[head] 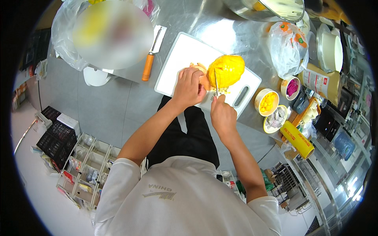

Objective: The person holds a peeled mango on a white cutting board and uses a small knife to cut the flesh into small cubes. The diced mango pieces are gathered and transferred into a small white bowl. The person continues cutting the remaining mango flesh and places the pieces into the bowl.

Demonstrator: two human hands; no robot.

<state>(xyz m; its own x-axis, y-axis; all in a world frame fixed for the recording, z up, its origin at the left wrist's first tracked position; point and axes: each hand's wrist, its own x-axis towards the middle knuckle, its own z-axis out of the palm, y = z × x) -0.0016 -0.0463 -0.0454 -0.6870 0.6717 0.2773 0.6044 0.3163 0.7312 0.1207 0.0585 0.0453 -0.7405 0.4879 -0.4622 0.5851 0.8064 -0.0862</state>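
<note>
A large peeled yellow fruit (229, 71) rests on a white cutting board (183, 50) with a grey edge. My right hand (223, 114) grips a knife, whose narrow blade (216, 79) lies against the fruit's left side; the handle is mostly hidden in my fist. To the left of the fruit, my left hand (189, 87) is curled over pale orange pieces (204, 79) that look like peel. Whether its fingers grip a piece is hidden. Small yellow bits (223, 90) are scattered on the board by the blade.
A wooden-handled peeler or knife (148, 65) lies left of the board. Bowls of yellow cubes (267, 102), magenta pieces (292, 87) and greyish pieces (275, 119) stand at right, near a yellow roll box (296, 139). Plastic bags (285, 56) and a metal bowl (245, 10) sit farther back.
</note>
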